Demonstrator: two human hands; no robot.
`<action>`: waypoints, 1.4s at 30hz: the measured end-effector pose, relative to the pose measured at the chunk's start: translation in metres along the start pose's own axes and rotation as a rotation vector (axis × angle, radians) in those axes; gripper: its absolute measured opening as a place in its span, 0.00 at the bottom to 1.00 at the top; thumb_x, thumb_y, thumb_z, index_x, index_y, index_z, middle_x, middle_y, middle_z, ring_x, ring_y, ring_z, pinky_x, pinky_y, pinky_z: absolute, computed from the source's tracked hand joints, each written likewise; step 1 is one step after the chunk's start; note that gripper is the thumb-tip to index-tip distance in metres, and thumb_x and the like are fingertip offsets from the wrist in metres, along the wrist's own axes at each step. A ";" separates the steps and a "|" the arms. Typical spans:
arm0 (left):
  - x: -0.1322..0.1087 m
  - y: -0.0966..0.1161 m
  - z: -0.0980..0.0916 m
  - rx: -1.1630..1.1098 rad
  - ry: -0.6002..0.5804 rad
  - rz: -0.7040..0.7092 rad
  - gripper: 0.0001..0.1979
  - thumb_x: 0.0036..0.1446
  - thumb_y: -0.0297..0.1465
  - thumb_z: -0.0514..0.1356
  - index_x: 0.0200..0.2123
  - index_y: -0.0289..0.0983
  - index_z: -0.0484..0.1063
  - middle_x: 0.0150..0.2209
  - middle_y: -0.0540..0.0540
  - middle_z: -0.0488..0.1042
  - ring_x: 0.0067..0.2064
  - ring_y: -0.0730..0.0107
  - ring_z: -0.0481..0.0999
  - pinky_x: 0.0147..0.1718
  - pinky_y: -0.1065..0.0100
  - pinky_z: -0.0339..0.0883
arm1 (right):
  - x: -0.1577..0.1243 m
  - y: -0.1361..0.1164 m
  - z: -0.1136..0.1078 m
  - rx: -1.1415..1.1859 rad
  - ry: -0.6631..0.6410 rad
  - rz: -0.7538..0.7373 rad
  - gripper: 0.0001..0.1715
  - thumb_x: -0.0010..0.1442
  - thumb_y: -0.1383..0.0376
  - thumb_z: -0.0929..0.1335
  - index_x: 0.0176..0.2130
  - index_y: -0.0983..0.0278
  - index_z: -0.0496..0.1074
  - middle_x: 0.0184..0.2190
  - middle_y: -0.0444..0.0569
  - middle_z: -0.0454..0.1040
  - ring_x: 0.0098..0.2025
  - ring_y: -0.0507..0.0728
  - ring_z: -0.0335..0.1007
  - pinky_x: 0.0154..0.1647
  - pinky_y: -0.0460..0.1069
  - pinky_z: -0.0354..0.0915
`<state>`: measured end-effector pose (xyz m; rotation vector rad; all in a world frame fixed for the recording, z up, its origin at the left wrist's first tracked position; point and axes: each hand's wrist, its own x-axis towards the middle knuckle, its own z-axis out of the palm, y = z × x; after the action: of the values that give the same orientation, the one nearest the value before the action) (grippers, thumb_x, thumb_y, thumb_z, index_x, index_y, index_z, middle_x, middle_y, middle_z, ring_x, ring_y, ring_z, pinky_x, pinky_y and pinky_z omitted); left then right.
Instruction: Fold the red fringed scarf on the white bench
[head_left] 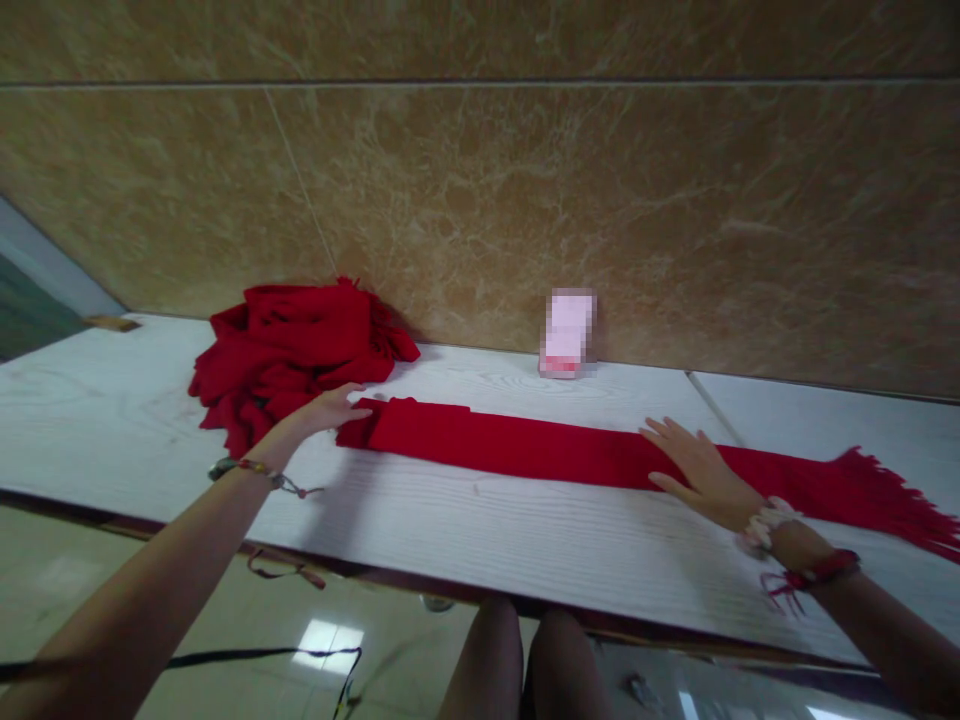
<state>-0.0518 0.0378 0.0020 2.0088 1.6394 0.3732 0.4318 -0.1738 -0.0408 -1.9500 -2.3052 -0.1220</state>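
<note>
A long red scarf (517, 447) lies stretched in a narrow folded strip across the white board, its fringe (892, 500) spread at the right end. At its folded left end is my left hand (330, 410), fingers extended and apart; whether they touch the cloth is hard to tell. My right hand (694, 470) rests over the right half of the strip with its fingers spread, palm down. Just behind my left hand sits a crumpled heap of red scarves (300, 340), with some fringe showing.
A pink box-like object (568, 335), blurred out, stands at the back against the brown tiled wall (487, 200). The white board (480, 530) has a seam at right. A small wooden piece (112, 323) lies at the far left. My knees (487, 660) are below the front edge.
</note>
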 end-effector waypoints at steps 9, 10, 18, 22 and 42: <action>0.000 -0.011 0.005 0.148 -0.155 0.347 0.21 0.36 0.31 0.59 0.39 0.35 0.69 0.40 0.44 0.72 0.40 0.62 0.70 0.43 0.65 0.63 | 0.090 -0.107 0.008 0.138 -0.130 -0.436 0.30 0.59 0.55 0.59 0.58 0.60 0.54 0.59 0.53 0.54 0.61 0.62 0.46 0.57 0.66 0.44; -0.002 -0.012 0.003 0.156 -0.181 0.364 0.23 0.35 0.31 0.60 0.41 0.35 0.68 0.42 0.43 0.71 0.42 0.61 0.70 0.44 0.65 0.62 | 0.091 -0.107 0.010 0.152 -0.142 -0.427 0.30 0.59 0.54 0.59 0.58 0.61 0.54 0.59 0.53 0.54 0.60 0.62 0.46 0.57 0.65 0.45; -0.005 -0.016 -0.007 0.317 -0.202 0.482 0.18 0.40 0.31 0.58 0.39 0.37 0.70 0.43 0.43 0.71 0.44 0.62 0.70 0.44 0.66 0.61 | 0.088 -0.100 0.019 0.221 -0.115 -0.407 0.31 0.57 0.53 0.60 0.58 0.58 0.54 0.59 0.51 0.54 0.60 0.62 0.47 0.57 0.66 0.45; -0.006 -0.014 -0.002 0.348 -0.161 0.515 0.10 0.47 0.30 0.54 0.33 0.37 0.72 0.35 0.45 0.73 0.39 0.66 0.71 0.42 0.68 0.62 | 0.085 -0.096 0.020 0.208 -0.098 -0.414 0.30 0.58 0.53 0.59 0.58 0.57 0.55 0.59 0.50 0.55 0.60 0.62 0.47 0.57 0.64 0.47; -0.016 0.017 0.036 0.566 0.152 0.577 0.19 0.47 0.24 0.52 0.46 0.33 0.61 0.41 0.40 0.66 0.41 0.62 0.69 0.40 0.64 0.64 | 0.053 -0.023 0.018 0.165 -0.048 -0.376 0.31 0.59 0.50 0.55 0.57 0.61 0.57 0.58 0.55 0.58 0.58 0.62 0.52 0.54 0.63 0.54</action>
<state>-0.0229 0.0125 -0.0174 2.9529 1.3103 0.2829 0.3995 -0.1237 -0.0506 -1.4439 -2.5944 0.0812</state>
